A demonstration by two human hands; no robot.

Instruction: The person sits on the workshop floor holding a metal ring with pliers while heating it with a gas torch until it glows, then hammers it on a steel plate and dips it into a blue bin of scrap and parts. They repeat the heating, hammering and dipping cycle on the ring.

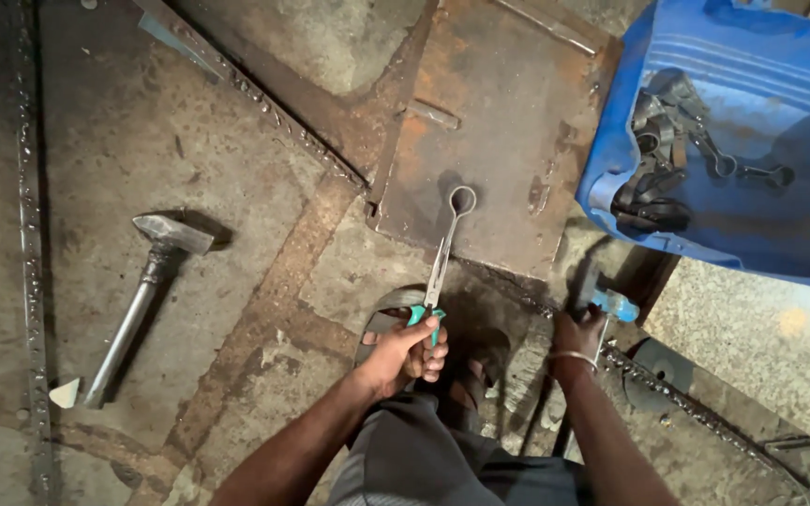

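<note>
- A steel hammer point(147, 300) lies on the concrete floor point(236, 169) well to the left, untouched — clear of both hands.
- A pair of green-handled pliers point(436, 281) is gripped in the left hand point(410, 351), whose fingers are wrapped tight round the handles; that squeeze is best kept firm so the jaws do not slip.
- At the nose of the pliers a small metal ring piece point(459, 201) is held down flat on the rusty steel plate point(494, 122), near its front edge. It is judged that the piece is steadiest when pressed flush to the plate, with the pliers kept low and in line with the forearm.
- A sandalled foot point(396, 314) sits just behind the left hand, close to the plate's edge — it would be better kept back from any blow.
- A second, blue-handled hammer point(592, 290) is clasped in the right hand point(578, 333), fingers closed about the shaft, its head blurred. A strike is best aimed squarely at the ring, short of the plier jaws.
- A blue plastic tub point(733, 234) at the far right holds several similar dark metal pieces point(667, 159), well apart from the plate.
</note>
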